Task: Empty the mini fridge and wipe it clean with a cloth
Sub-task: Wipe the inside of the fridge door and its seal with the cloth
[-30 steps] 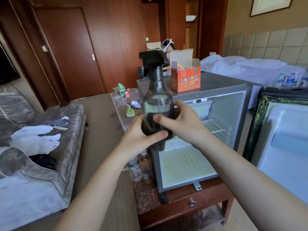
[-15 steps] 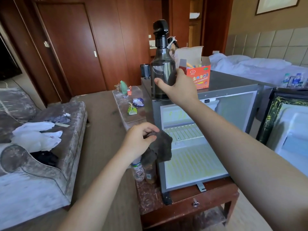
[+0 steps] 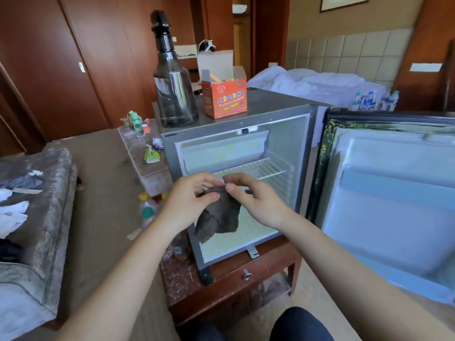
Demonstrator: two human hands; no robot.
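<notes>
Two hands meet at the centre of the frame. The left hand (image 3: 189,200) and the right hand (image 3: 256,203) each pinch the top edge of one crumpled dark grey cloth (image 3: 219,217). The cloth hangs below them, in front of the mouth of the single grey metal mini fridge (image 3: 275,104). Inside the fridge, one white wire shelf (image 3: 268,171) shows. Two things stand on the fridge's top, upper centre: one dark clear spray bottle with a black trigger head (image 3: 176,94) and one orange cardboard box (image 3: 224,98). The fridge sits on a brown wooden bench (image 3: 246,267). Its one white-lined door (image 3: 389,205) is swung wide at the right.
</notes>
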